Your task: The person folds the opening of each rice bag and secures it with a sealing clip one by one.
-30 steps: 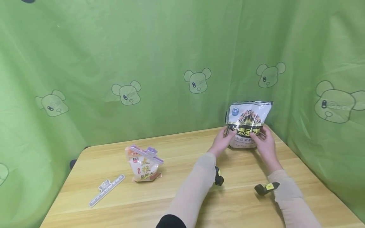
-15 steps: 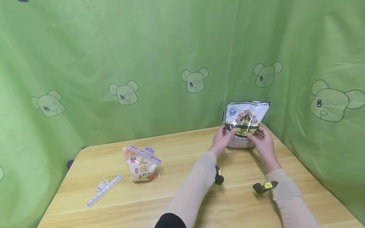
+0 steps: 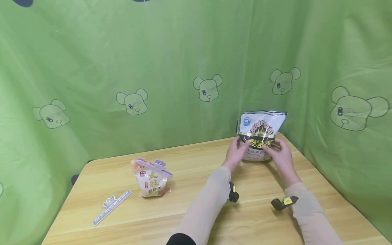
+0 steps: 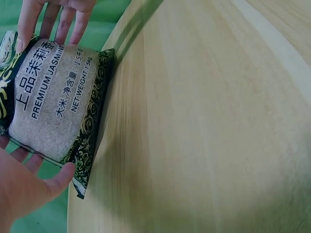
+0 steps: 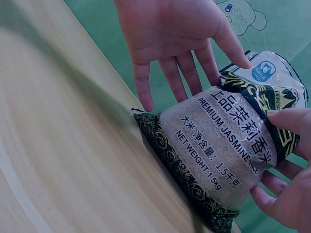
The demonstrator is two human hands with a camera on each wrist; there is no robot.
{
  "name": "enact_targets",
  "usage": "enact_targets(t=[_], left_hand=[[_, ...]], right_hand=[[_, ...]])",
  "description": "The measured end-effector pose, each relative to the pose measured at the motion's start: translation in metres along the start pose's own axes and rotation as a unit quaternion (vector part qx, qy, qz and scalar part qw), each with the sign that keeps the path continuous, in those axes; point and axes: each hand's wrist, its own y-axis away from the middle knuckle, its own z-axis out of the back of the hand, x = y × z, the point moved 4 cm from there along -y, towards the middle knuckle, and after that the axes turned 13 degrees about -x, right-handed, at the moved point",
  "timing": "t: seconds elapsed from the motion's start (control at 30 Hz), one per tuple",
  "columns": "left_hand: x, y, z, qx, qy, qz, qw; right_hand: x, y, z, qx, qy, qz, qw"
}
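A bag of jasmine rice (image 3: 257,157) stands upright at the far right of the table, its top slightly crumpled. My left hand (image 3: 236,153) holds its left side and my right hand (image 3: 282,160) its right side. In the head view both thumbs lie on the front while the other fingers go round the sides. From the left wrist, the lower front of the rice bag (image 4: 53,97) shows grains through clear film. In the right wrist view, the left hand (image 5: 170,34) has its fingers spread along the bag's edge, and the right hand's thumb presses the front.
On the left of the wooden table (image 3: 190,170) stands a smaller food bag (image 3: 151,183) with a purple clip (image 3: 154,167) across its top. Nearer lies a white clip with a piano-key pattern (image 3: 111,207). A green curtain (image 3: 171,51) with bear drawings surrounds the table.
The head view has shifted slightly, so the whole scene sits a little further left. Both hands keep their hold on the rice bag, which stays in about the same place.
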Motion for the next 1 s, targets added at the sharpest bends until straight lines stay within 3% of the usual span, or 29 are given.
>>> enact_targets(t=[0.33, 1.0], left_hand=[[0.001, 0.006, 0.008, -0.032, 0.000, 0.004, 0.9995], [0.006, 0.013, 0.025, -0.074, 0.013, -0.013, 0.9971]], right_hand=[[0.000, 0.004, -0.004, 0.023, -0.014, -0.015, 0.9995], [0.008, 0.015, -0.013, 0.036, 0.004, 0.012, 0.9993]])
